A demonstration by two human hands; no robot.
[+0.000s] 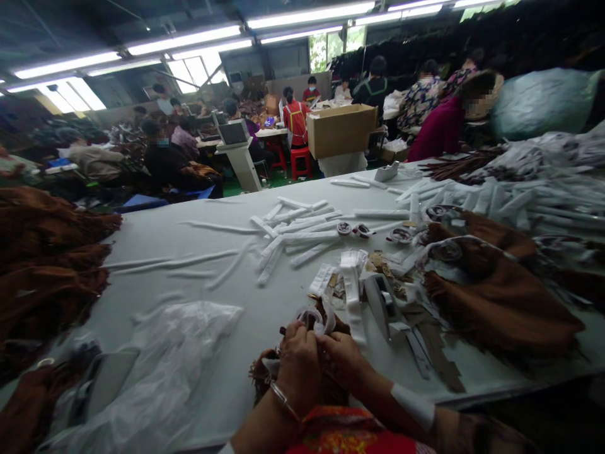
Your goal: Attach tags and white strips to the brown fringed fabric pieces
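My left hand point(299, 362) and my right hand point(344, 358) meet at the near edge of the white table point(198, 277). Together they grip a rolled brown fringed scarf point(265, 372) with a white paper band point(317, 318) around its top. The fingers of both hands are closed on the band and the fabric. A metal bangle sits on my left wrist, and a white strip is wrapped around my right forearm. A white tape dispenser point(385, 302) lies just right of my hands.
Several white paper strips point(297, 230) lie scattered mid-table. Brown scarves point(496, 296) are piled at the right and at the left point(47, 265). A clear plastic bag point(161, 366) lies near left. A cardboard box point(341, 129) stands beyond; other people work behind.
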